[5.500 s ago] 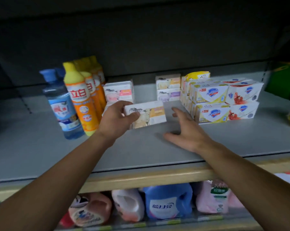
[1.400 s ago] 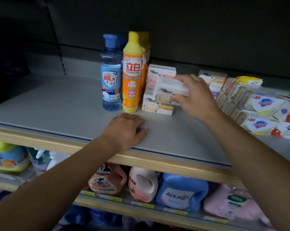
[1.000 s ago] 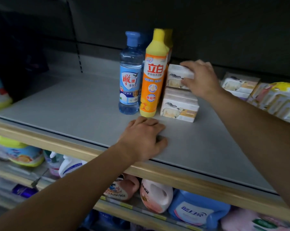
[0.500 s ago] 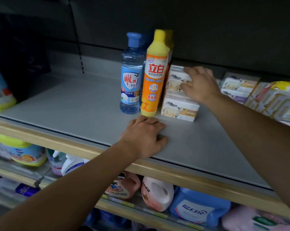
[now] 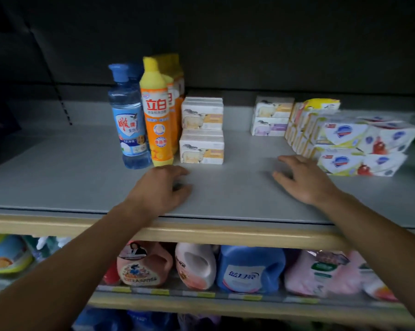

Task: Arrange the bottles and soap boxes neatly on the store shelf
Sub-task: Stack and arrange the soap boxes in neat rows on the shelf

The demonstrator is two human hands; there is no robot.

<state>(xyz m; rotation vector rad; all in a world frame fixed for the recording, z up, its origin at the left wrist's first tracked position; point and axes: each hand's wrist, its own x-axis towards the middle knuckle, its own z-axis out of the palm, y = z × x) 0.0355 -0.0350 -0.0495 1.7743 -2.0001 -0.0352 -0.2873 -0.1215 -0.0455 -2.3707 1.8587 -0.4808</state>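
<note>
On the grey shelf (image 5: 82,187) a blue bottle (image 5: 129,123) and a row of orange bottles (image 5: 157,120) stand at the left. Right beside them two white soap boxes (image 5: 201,131) are stacked one on the other. A second pair of white soap boxes (image 5: 271,119) sits further right, then a block of blue-and-yellow soap packs (image 5: 349,142). My left hand (image 5: 160,189) rests on the shelf in front of the orange bottles, holding nothing. My right hand (image 5: 304,179) hovers over the shelf near the soap packs, fingers spread, holding nothing.
The shelf has a wooden front lip (image 5: 201,232). Below it stand several detergent jugs, among them a blue one (image 5: 249,268) and a pink one (image 5: 144,266). A dark back panel closes the shelf behind. Bare shelf lies between the two box stacks.
My right hand has let go of the upper soap box, now stacked beside the orange bottles, and has moved right and towards the front. My left hand stays on the shelf.
</note>
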